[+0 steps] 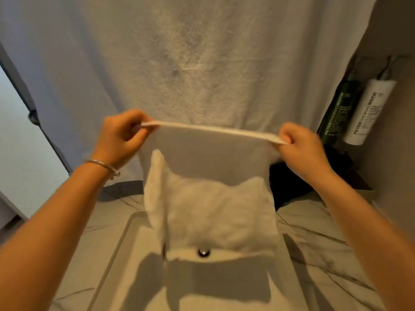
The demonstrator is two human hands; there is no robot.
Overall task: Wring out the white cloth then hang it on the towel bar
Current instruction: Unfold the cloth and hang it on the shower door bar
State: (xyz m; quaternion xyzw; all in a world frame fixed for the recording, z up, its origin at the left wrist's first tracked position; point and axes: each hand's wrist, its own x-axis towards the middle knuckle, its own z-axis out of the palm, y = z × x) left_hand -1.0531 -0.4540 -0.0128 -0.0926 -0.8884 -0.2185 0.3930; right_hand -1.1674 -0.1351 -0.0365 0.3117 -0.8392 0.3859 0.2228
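Note:
The white cloth (208, 194) hangs spread out flat over the sink, stretched by its top edge between my two hands. My left hand (122, 136) pinches the cloth's top left corner; a thin metal bracelet sits on that wrist. My right hand (301, 145) pinches the top right corner. The cloth's lower edge dangles just above the drain. No towel bar is visible; a large white towel (202, 59) hangs straight behind the cloth and fills the upper part of the view.
A white rectangular sink (125, 248) with a metal drain (203, 252) lies below, set in a marbled counter (318, 239). Two pump bottles, one dark green (336, 113) and one white (368, 113), stand at the right wall beside a dark object (298, 182).

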